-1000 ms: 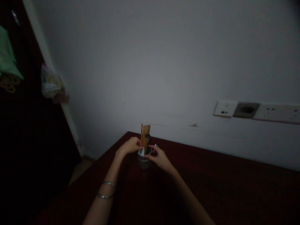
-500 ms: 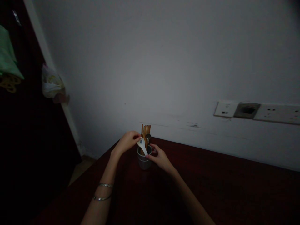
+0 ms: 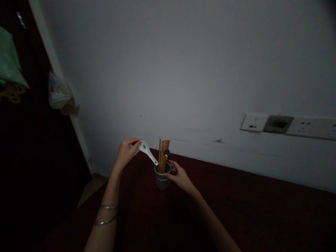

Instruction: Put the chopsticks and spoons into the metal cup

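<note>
Forearms (image 3: 107, 196) reach from the near side; left hand (image 3: 127, 151), raised higher, pinches at left; right hand (image 3: 180, 176) curls, gripping

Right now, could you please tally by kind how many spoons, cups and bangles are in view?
Spoons: 2 (white spoon, metal spoon)
Cups: 1 (grey cup)
Bangles: 2 (upper bangle, lower bangle)
Total: 5

Near one dark red table's (image 3: 223, 185) far left corner: one grey cylindrical container (image 3: 163, 183), one white blue-marked spoon (image 3: 148, 151), one round-bowled metal spoon (image 3: 167, 153), several brown wooden chopsticks (image 3: 161, 157) (number unresolvable), two bare hands (image 3: 181, 176). Two silver bangles (image 3: 108, 207).
</note>
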`<state>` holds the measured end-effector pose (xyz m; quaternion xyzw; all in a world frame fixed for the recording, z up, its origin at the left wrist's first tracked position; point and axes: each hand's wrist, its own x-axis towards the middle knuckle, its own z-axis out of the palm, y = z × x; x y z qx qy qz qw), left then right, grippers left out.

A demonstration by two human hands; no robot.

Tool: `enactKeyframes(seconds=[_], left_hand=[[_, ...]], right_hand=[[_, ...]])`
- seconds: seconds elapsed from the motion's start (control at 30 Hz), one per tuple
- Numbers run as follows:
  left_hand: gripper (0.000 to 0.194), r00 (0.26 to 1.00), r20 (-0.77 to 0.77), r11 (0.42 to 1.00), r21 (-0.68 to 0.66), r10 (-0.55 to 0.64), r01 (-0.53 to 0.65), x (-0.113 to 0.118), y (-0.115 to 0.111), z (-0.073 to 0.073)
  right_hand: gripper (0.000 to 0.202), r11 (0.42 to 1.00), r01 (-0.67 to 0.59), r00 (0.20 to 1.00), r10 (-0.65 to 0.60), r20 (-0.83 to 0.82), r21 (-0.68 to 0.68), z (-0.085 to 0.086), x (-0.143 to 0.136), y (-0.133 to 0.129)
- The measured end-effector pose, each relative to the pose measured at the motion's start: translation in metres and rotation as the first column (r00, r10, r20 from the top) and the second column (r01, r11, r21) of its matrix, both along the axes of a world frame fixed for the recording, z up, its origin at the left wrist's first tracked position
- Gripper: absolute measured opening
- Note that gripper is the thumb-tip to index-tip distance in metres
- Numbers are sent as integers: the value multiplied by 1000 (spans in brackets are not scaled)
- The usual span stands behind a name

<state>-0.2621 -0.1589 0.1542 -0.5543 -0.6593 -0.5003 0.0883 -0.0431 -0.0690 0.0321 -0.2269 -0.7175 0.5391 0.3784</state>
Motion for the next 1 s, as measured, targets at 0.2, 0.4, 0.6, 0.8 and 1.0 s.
enactKeyframes(seconds=[0.2,0.4,0.6,0.8,1.0], left_hand=[[36,933,262,967,-133,246,-218,-63,15,-45],[26,813,390,872,-411,432,-266,-84,39,-101],[16,799,406,838,-504,445,-210,-73,52,-138],[15,790,411,818,-543,456,-189,-69,61,-157],[15,779,425,809,-563,461,-171,-71,68,-169]], right_hand=[[62,998,23,999,-24,32,50,-1,1,2],[62,998,29,999,-31,44,57,-3,1,3],[61,996,34,998,-37,41,78,-3,1,3],[62,998,23,999,-25,31,52,-3,0,2],[62,1000,14,999,-15,38,25,4,1,-2]])
